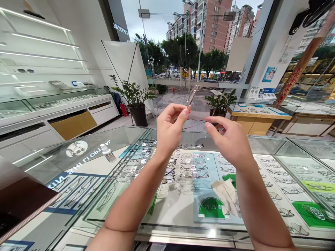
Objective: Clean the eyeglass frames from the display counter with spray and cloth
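Note:
Thin-rimmed eyeglasses (192, 96) are held up above the glass counter, seen against the window. My left hand (172, 120) pinches them between thumb and fingers at the near lower edge of one lens. My right hand (227, 137) is at the other side, thumb and fingertips close together on a thin part of the frame; the exact contact is hard to make out. Below my right hand, a crumpled beige cloth (224, 195) lies on the counter. A small white spray bottle (108, 153) stands on the glass to the left.
Rows of eyeglasses (193, 165) fill the glass display counter (167, 232) beneath my arms. A dark, shiny panel (23, 198) juts in at the left edge. Beyond the counter are potted plants (138, 113), a side display table (258, 113) and a large window.

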`<state>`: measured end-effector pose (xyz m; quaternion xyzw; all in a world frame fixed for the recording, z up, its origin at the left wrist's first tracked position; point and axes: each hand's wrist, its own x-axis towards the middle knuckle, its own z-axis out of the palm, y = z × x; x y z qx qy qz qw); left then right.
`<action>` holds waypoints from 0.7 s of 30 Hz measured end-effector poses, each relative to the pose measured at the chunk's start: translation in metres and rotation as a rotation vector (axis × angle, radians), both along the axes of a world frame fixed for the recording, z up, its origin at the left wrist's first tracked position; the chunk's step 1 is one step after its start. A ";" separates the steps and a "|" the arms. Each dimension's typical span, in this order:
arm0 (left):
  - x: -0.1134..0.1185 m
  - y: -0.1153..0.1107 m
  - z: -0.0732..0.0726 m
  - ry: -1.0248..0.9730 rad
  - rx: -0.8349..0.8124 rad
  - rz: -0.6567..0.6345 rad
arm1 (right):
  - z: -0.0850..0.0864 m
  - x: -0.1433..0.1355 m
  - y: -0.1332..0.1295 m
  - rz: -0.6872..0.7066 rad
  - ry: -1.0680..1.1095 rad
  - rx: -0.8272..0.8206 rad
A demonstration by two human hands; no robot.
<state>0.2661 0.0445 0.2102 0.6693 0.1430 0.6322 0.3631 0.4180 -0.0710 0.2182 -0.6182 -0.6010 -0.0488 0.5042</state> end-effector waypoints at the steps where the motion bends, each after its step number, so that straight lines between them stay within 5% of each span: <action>1: 0.000 0.001 0.000 -0.023 -0.006 0.009 | -0.001 0.001 0.000 -0.004 -0.009 -0.019; 9: -0.002 0.012 0.000 -0.162 -0.077 -0.006 | 0.001 0.000 -0.005 -0.001 -0.034 -0.176; 21: 0.013 -0.008 -0.007 -0.012 -0.124 -0.324 | 0.001 -0.011 0.004 0.149 -0.134 0.062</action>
